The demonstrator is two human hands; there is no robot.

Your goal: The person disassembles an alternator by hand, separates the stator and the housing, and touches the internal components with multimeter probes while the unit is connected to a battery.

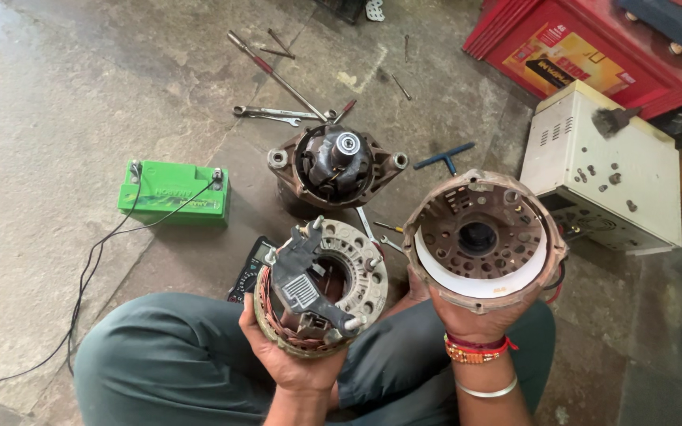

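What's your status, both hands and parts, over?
Left hand gripping stator with rectifier plate. Right hand holding rusty end housing, open side up. Rotor half on floor ahead, spanners beyond.

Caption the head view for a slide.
Left hand holds a stator, right hand a rusty housing, above a rotor half on the floor.

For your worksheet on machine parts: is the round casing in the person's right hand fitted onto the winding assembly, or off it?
Off. The right hand holds the round casing alone, its hollow inside showing; the left hand holds the winding assembly apart.
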